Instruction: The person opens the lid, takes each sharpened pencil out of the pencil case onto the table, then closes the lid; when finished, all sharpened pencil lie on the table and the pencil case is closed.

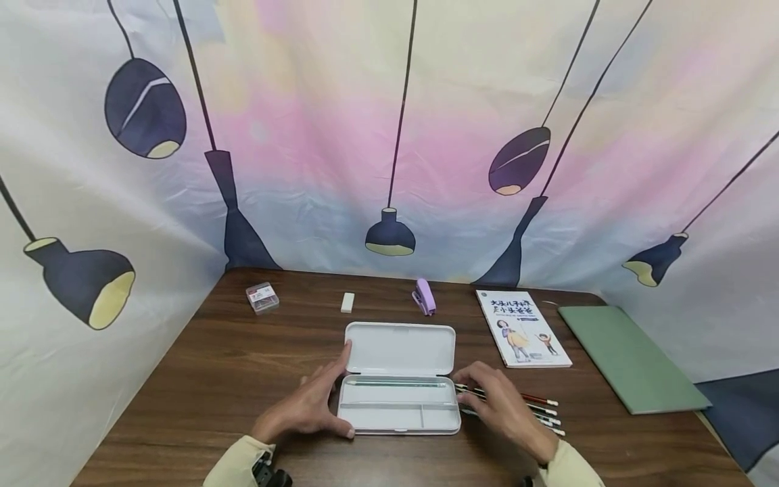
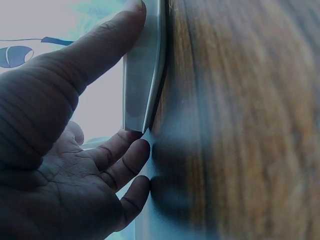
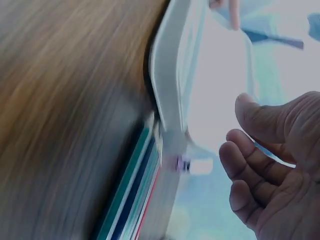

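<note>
Sensibly, the left hand (image 1: pixel 310 406) steadied the open case (image 1: pixel 398 379) mid-table with straight fingers; the right hand (image 1: pixel 502 406) hovered relaxed, empty, over the pencils (image 1: pixel 541 411) and needed to pinch just one

Wooden table (image 1: pixel 243 365) with pencil case (image 1: pixel 399 379)

backdrop: pastel cloth (image 1: pixel 389 122) printed with dark hanging lamps, draped on three sides
furniture: dark wooden table (image 1: pixel 231 358), grain running sideways
light: soft and even, with faint shadows on the tabletop
</note>
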`<state>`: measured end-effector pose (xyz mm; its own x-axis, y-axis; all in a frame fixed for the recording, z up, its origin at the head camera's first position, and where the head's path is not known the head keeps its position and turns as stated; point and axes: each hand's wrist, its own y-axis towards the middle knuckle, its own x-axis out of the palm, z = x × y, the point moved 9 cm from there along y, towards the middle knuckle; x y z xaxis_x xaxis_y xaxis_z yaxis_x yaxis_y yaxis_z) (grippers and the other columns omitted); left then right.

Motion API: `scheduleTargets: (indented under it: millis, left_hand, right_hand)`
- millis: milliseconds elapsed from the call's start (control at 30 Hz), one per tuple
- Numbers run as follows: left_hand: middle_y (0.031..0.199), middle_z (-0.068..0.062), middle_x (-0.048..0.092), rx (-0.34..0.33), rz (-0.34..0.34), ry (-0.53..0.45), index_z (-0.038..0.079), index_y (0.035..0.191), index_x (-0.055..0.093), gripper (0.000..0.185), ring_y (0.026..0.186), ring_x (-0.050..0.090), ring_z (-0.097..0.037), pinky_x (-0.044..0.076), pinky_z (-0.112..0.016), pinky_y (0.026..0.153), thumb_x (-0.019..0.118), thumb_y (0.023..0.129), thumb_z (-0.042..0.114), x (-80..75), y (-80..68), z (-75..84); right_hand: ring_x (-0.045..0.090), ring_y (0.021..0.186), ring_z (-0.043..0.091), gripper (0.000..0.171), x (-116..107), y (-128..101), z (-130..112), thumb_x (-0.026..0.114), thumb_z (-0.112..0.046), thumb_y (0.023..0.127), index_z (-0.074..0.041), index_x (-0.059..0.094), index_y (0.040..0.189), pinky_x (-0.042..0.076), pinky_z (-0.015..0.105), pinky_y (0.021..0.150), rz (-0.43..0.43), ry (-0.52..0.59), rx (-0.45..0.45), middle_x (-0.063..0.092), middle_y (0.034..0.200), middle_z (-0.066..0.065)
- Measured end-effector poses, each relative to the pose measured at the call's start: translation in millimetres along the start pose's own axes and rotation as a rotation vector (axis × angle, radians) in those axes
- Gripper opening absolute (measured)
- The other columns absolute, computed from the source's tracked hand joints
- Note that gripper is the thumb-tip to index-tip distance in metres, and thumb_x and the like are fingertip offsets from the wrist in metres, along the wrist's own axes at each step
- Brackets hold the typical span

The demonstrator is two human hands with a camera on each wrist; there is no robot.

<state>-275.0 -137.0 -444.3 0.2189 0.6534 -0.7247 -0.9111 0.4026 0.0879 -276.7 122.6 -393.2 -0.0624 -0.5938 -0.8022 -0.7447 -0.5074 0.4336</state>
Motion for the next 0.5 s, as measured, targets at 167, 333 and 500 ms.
scheduleTargets:
  millis: [167,333,500]
  left_hand:
    - [0.141,-0.016,0.033,0.004,-0.002,-0.004,0.02,0.148,0.0,0.131,0.127,0.024,-0.041,0.012,-0.07,0.089,0.085,0.05,0.043,0.0,1.0,0.3]
    - [0.14,-0.017,0.035,0.003,0.004,-0.001,0.019,0.148,0.001,0.131,0.126,0.024,-0.043,0.013,-0.069,0.09,0.086,0.05,0.043,-0.1,1.0,1.0]
    - [0.139,-0.017,0.036,0.002,0.005,0.011,0.019,0.147,0.0,0.132,0.125,0.026,-0.041,0.014,-0.069,0.09,0.085,0.05,0.045,0.3,0.5,0.9]
  right_hand:
    - [0.056,0.088,0.012,0.024,32.7,14.8,-16.1,0.071,-0.015,0.077,-0.01,0.066,0.1,0.042,0.035,0.077,-0.155,-0.094,-0.064,0.062,0.096,-0.004]
    - [0.054,0.093,0.015,0.027,56.7,15.0,-24.1,0.068,-0.02,0.081,-0.01,0.064,0.105,0.04,0.033,0.077,-0.261,-0.214,-0.121,0.06,0.099,-0.001]
    - [0.054,0.091,0.016,0.023,64.7,9.9,-25.2,0.069,-0.014,0.079,-0.013,0.064,0.102,0.038,0.031,0.073,-0.259,-0.268,-0.149,0.058,0.096,-0.001]
